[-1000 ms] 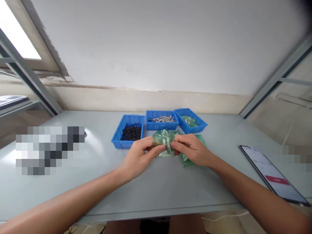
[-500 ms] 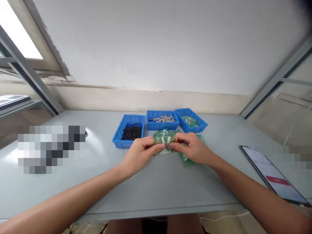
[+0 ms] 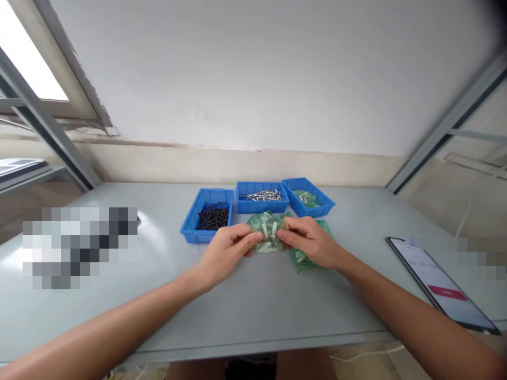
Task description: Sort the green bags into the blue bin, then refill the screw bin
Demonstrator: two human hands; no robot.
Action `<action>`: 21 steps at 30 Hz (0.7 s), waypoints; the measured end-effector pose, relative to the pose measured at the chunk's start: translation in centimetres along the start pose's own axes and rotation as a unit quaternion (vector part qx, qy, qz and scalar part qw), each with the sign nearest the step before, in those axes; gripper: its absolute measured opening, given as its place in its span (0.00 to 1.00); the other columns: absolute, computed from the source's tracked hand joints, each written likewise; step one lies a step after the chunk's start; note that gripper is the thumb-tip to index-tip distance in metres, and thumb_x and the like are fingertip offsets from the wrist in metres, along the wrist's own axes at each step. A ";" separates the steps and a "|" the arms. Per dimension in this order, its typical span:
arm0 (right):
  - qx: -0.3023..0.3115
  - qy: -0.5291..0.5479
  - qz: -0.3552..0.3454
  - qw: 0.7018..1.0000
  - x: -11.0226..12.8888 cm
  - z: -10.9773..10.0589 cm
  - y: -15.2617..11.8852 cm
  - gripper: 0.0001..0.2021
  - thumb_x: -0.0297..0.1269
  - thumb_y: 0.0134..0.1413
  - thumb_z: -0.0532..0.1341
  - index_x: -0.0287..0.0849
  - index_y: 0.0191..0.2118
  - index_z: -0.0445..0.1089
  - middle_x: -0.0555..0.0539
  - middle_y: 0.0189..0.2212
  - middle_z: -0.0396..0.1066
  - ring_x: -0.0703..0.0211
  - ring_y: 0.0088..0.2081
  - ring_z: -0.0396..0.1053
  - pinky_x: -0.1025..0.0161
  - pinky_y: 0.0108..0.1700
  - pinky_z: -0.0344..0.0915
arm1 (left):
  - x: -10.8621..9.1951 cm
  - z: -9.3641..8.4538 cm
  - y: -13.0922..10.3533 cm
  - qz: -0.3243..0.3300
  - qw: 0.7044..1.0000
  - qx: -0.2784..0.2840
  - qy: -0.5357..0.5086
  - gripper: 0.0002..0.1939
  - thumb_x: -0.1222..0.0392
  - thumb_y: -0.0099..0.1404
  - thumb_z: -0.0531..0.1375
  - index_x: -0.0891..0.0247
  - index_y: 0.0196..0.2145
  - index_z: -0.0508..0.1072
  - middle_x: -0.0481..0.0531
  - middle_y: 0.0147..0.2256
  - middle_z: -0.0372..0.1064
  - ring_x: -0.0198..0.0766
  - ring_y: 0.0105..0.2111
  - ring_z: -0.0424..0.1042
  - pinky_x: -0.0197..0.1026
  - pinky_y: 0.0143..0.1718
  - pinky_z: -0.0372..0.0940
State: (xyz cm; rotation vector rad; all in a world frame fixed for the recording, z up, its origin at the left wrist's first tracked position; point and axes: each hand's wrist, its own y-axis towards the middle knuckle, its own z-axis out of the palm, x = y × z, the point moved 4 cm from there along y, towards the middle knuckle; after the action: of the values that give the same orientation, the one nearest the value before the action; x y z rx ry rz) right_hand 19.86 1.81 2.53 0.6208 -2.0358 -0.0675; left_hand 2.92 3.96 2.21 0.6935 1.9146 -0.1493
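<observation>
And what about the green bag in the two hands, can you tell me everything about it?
The green bag looks like thin, crinkly, see-through plastic. Small whitish pieces show inside, some of them stick-shaped. The left hand pinches one side and the right hand pinches the other. It is in front of the blue tray of silvery pieces, and another green bag is beside it, by the right hand. Fingers hide its edges, so I can't tell if it is open.

Pale wall behind grey table
</observation>
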 end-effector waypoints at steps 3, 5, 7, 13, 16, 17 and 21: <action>-0.021 -0.017 -0.012 1.000 0.1 -0.3 0.1 0.19 0.44 0.62 0.53 0.41 0.21 0.58 0.54 0.19 0.59 0.67 0.22 0.56 0.67 0.26 0.52 | -0.3 -0.1 0.0 0.023 1.000 0.006 0.005 0.19 0.55 0.65 0.52 0.65 0.18 0.64 0.46 0.19 0.60 0.32 0.23 0.58 0.35 0.26 0.55; -0.047 -0.063 -0.040 0.996 0.2 -0.5 0.2 0.18 0.41 0.61 0.54 0.41 0.21 0.58 0.54 0.19 0.57 0.67 0.23 0.55 0.66 0.27 0.53 | -0.4 -0.3 0.0 0.032 0.999 -0.006 0.006 0.19 0.55 0.65 0.52 0.65 0.18 0.65 0.46 0.19 0.60 0.32 0.23 0.58 0.35 0.26 0.54; -0.077 -0.117 -0.076 0.987 0.4 -0.6 0.3 0.16 0.39 0.60 0.55 0.41 0.21 0.61 0.54 0.19 0.57 0.66 0.24 0.56 0.66 0.29 0.53 | -0.4 -0.5 -0.1 0.030 0.999 -0.036 -0.001 0.19 0.56 0.64 0.54 0.65 0.17 0.64 0.44 0.17 0.57 0.31 0.21 0.56 0.34 0.24 0.53; -0.088 -0.101 -0.071 0.988 0.4 -0.5 0.2 0.14 0.36 0.60 0.55 0.42 0.23 0.66 0.53 0.19 0.65 0.67 0.23 0.62 0.67 0.28 0.58 | -0.6 -0.6 -0.2 -0.011 0.995 -0.075 -0.058 0.19 0.56 0.62 0.58 0.65 0.16 0.63 0.42 0.14 0.53 0.27 0.16 0.52 0.32 0.18 0.48; -0.088 -0.051 -0.044 0.994 0.2 -0.6 0.1 0.12 0.35 0.59 0.56 0.42 0.26 0.69 0.52 0.21 0.70 0.66 0.23 0.66 0.68 0.28 0.63 | -0.5 -0.5 -0.2 -0.035 0.993 -0.066 -0.086 0.16 0.57 0.63 0.57 0.66 0.19 0.68 0.42 0.14 0.59 0.25 0.13 0.53 0.31 0.16 0.50; -0.090 -0.037 -0.040 0.994 0.1 -0.6 0.1 0.11 0.35 0.59 0.56 0.42 0.28 0.71 0.52 0.23 0.72 0.66 0.24 0.67 0.68 0.28 0.64 | -0.4 -0.4 -0.1 -0.044 0.992 -0.067 -0.098 0.14 0.57 0.63 0.57 0.67 0.22 0.71 0.43 0.15 0.62 0.24 0.12 0.53 0.31 0.15 0.50; -0.092 -0.006 -0.049 0.995 0.0 -0.7 -0.1 0.11 0.36 0.59 0.56 0.43 0.44 0.72 0.49 0.32 0.75 0.63 0.30 0.71 0.67 0.29 0.67 | 0.0 -0.4 -0.1 -0.059 0.985 -0.071 -0.147 0.12 0.58 0.61 0.58 0.67 0.40 0.75 0.52 0.29 0.75 0.26 0.13 0.62 0.31 0.13 0.54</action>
State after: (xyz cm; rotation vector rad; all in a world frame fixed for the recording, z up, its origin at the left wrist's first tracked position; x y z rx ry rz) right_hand 20.43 1.88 2.86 0.6040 -1.9822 -0.3130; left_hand 2.54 4.03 2.38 0.4350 1.6630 -0.1779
